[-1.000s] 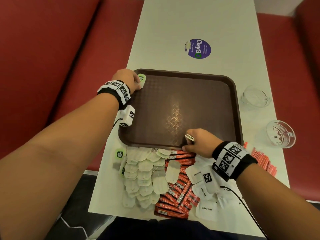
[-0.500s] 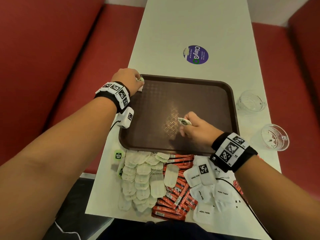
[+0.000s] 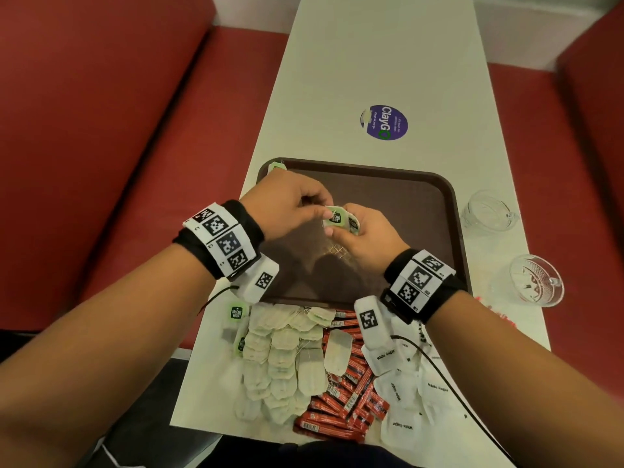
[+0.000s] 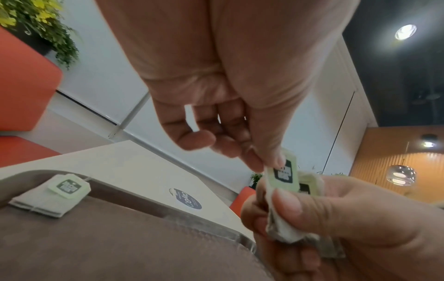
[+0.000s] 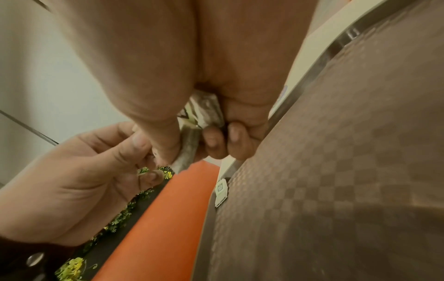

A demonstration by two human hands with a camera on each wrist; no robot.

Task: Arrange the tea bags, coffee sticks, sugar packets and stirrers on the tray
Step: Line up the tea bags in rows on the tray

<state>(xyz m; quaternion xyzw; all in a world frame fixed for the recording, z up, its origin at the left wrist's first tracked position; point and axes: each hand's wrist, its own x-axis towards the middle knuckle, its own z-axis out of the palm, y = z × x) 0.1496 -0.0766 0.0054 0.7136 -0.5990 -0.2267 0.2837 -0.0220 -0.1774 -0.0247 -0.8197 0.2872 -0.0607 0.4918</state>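
Both hands meet above the brown tray (image 3: 405,184). My right hand (image 3: 364,231) grips a small bunch of tea bags (image 3: 341,219), their green tags up. In the left wrist view my left hand (image 4: 261,161) pinches the front green tag (image 4: 283,173) of that bunch (image 4: 286,230) between thumb and forefinger. One tea bag (image 3: 276,167) lies alone in the tray's far left corner (image 4: 50,197). On the table near me lie a pile of white tea bags (image 3: 283,359), red coffee sticks (image 3: 344,393) and white sugar packets (image 3: 405,393).
Two empty glass cups stand right of the tray, one (image 3: 486,214) farther and one (image 3: 537,282) nearer. A purple round sticker (image 3: 385,122) is on the table beyond the tray. Red bench seats (image 3: 101,130) flank the narrow white table (image 3: 371,62).
My left hand left the tea bag in the tray's far left corner and came right. My right hand lifted its tea bags from the tray's near edge to meet it.
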